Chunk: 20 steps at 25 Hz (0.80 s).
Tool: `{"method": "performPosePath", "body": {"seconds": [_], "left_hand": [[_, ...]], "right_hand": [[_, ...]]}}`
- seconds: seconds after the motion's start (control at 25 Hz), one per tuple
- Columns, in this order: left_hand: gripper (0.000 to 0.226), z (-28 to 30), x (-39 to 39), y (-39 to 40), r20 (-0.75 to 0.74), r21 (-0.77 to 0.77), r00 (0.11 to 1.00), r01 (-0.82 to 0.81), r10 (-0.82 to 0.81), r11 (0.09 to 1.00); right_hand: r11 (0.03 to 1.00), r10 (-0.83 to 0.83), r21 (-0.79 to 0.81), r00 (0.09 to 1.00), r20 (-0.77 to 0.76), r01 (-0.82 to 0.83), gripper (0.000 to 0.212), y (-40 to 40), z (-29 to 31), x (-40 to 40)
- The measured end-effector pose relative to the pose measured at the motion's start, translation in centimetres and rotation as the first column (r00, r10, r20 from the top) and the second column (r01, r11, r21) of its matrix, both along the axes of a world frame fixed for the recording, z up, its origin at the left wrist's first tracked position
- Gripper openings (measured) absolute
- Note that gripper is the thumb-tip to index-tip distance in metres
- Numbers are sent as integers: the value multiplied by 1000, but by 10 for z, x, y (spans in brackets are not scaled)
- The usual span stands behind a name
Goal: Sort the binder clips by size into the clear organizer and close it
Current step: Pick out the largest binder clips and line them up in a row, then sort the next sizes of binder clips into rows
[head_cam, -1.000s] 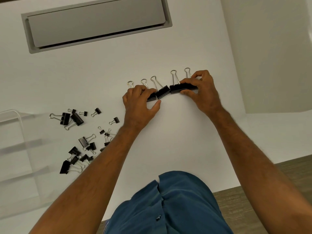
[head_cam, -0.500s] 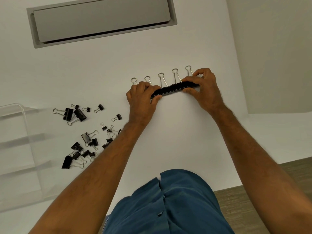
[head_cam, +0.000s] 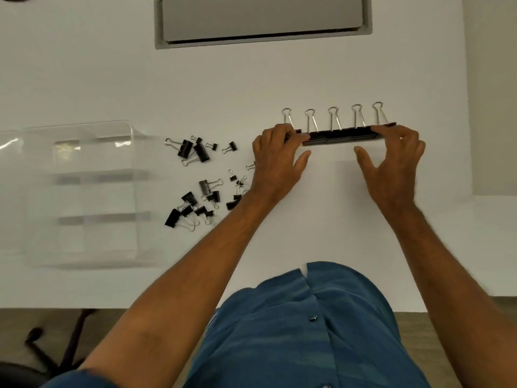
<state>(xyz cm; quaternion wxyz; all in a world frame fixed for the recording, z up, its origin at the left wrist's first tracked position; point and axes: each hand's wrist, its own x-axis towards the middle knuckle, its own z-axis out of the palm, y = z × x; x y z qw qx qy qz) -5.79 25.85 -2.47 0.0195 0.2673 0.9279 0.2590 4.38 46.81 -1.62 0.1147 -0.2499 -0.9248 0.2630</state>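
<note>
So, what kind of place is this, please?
Probably an office or meeting room. The wide white table has a grey recessed cable hatch, black metal binder clips lie on it, and a dark swivel chair base stands on the floor.

I counted five large binder clips [head_cam: 342, 135] in one row right of frame centre, five wire handles standing up behind them. Left of centre lay the loose binder clips [head_cam: 200, 180]; roughly eighteen, though several overlapped and an exact figure could not be had. One clear organizer [head_cam: 81, 191] sat at the left. One grey recessed panel [head_cam: 263, 18] occupied the top. My two hands were in frame.
</note>
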Motion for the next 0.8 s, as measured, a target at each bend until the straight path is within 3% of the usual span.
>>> {"method": "performPosePath", "body": {"seconds": [0.24,0.52,0.6,0.8], "left_hand": [[30,2,44,-115,101,-8,968,-228,228,974],[40,5,61,-217,197,-40,842,-506,503,862],[45,6,58,-229,241,-36,814,-536,528,843],[58,6,17,-233,257,7,858,-463,445,887]], "right_hand": [[964,232,-134,973,6,-229,47,-111,5,9],[846,504,-243,860,77,-474,60,-202,16,-11],[820,553,-247,827,103,-517,63,-221,15,-28],[773,634,-146,757,159,-617,74,-254,10,-85]]}}
